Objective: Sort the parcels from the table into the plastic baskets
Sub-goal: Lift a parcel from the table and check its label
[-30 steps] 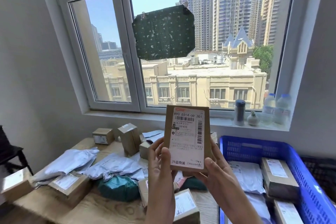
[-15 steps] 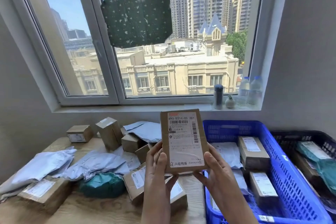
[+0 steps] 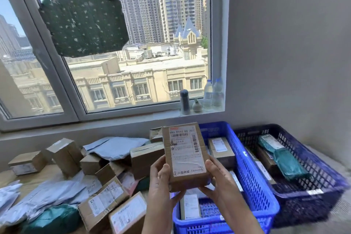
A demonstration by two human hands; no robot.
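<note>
A flat cardboard parcel [image 3: 185,156] with a white shipping label faces me, held upright in the air above the near left part of the blue basket [image 3: 252,182]. My left hand [image 3: 161,182] grips its lower left edge and my right hand [image 3: 218,178] grips its lower right edge. The blue basket holds several labelled boxes. To its right stands a dark navy basket [image 3: 322,175] with a teal bag [image 3: 286,163] and a few boxes inside. On the wooden table [image 3: 38,176] at the left lie several cardboard boxes and grey mailer bags.
A teal bag [image 3: 51,220] lies near the table's front left. The window sill [image 3: 199,112] behind the baskets carries a dark flask [image 3: 183,100], a small vase and two water bottles [image 3: 212,92]. A grey wall closes the right side.
The view has swung right and down, bringing the dark navy basket fully into sight. The parcel, still held by both hands, has moved right and now hangs over the blue basket.
</note>
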